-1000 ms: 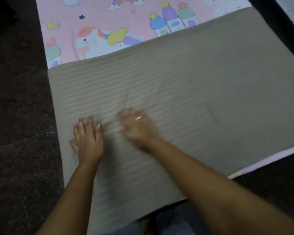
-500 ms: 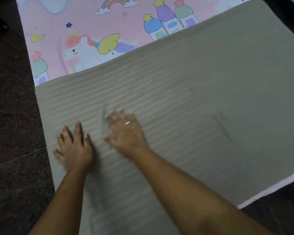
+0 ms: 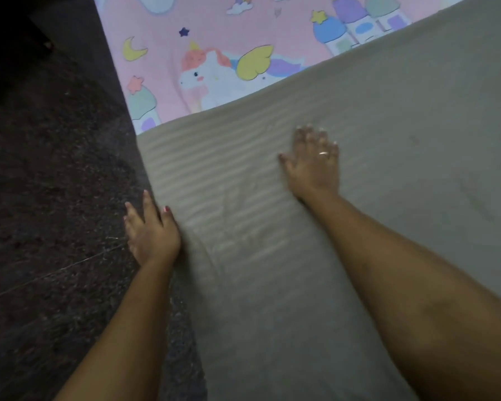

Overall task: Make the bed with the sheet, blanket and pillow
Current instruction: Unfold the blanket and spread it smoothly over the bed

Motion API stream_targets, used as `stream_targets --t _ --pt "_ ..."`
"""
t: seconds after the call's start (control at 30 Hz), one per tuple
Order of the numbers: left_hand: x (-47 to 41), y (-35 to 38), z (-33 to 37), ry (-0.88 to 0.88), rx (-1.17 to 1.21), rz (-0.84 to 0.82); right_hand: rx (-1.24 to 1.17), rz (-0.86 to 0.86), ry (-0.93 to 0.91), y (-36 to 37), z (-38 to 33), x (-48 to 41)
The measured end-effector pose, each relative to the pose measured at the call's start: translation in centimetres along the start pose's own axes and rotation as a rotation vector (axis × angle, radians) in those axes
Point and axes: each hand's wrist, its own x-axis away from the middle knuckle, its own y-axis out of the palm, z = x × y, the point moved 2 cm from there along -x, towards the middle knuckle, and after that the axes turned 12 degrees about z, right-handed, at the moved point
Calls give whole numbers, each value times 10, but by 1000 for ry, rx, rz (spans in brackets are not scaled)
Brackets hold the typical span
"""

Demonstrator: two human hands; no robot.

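Head: ribbed grey blanket [image 3: 394,157] overlaps pink sheet [image 3: 214,33].

Dim and soft throughout, near black over the dark speckled floor [image 3: 49,183] upper left. Motion-blurred around the right hand [image 3: 313,166]; stretched toward edges.

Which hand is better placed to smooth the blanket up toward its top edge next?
Probably the right. The right hand lies flat on the blanket, closer to the edge bordering the sheet. The left hand sits at the blanket's side edge, fingers reaching over the floor.
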Motion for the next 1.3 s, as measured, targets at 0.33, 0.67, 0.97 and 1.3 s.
stream_targets --t 0.33,0.67,0.97,1.3 --pt "-45 -24 -28 -18 208 -87 -276 -167 -862 7 -192 67" --pt "-72 -5 -1 159 346 -162 101 22 191 10 -17 -79" --pt "-69 -8 -21 -59 651 -199 -44 -66 -458 35 -226 4" --pt "-19 -10 -23 -132 765 -141 -307 -2 -505 15 -169 19"
